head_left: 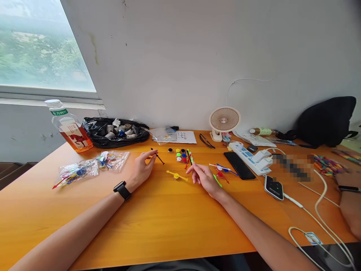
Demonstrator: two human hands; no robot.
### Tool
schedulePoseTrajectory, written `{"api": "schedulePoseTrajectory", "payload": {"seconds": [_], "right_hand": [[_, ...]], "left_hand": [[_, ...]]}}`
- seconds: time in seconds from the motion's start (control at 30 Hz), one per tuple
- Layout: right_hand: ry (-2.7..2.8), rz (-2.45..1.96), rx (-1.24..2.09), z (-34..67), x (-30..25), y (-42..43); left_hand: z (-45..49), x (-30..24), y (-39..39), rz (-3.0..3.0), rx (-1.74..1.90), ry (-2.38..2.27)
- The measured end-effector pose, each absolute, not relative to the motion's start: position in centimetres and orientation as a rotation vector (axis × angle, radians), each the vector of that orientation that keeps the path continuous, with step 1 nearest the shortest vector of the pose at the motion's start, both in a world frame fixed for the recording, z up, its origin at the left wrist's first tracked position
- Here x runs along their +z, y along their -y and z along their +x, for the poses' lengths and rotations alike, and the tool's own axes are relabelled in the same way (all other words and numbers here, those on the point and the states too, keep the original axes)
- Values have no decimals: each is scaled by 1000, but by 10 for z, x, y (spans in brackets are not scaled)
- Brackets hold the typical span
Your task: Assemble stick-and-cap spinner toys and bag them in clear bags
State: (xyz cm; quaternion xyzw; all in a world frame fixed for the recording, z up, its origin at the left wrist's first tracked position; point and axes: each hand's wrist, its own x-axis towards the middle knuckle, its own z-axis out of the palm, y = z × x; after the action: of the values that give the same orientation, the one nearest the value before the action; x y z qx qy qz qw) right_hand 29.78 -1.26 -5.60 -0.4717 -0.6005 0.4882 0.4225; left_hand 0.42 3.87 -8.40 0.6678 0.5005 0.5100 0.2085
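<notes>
My left hand (144, 166), wearing a black watch, pinches a thin black arrow-shaped stick (160, 159) between thumb and index fingertips. Closed fingers of my right hand (203, 177) hold a small bunch of green, red and black arrow sticks (189, 156), pointing up and away. Between the hands lies a yellow arrow (176, 176) with a round yellow hub. Beyond it sit several small round pieces (178, 155) in yellow, green, white, blue, red and black. Right of my right hand are white, blue and red arrows (222, 171); a green one is partly hidden by that hand.
Two clear bags of parts (77, 173) and a tea bottle (75, 135) stand left, near a black plastic bag (113, 141). Rightward are a fan (225, 119), phone (239, 165), power strip (248, 156), cables and another person's arm (351, 203).
</notes>
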Motion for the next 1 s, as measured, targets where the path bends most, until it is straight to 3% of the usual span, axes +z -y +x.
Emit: {"api": "schedulePoseTrajectory", "payload": {"seconds": [0.23, 0.73, 1.0], "right_hand": [[1503, -1183, 1233, 297, -55, 14], [1519, -1170, 1253, 296, -51, 14], [1539, -1152, 1276, 295, -51, 15]], "left_hand": [[6, -75, -36, 1854, 1293, -1394], [-3, -85, -43, 1818, 1461, -1460], [1, -89, -46, 1699, 1290, -1343]]}}
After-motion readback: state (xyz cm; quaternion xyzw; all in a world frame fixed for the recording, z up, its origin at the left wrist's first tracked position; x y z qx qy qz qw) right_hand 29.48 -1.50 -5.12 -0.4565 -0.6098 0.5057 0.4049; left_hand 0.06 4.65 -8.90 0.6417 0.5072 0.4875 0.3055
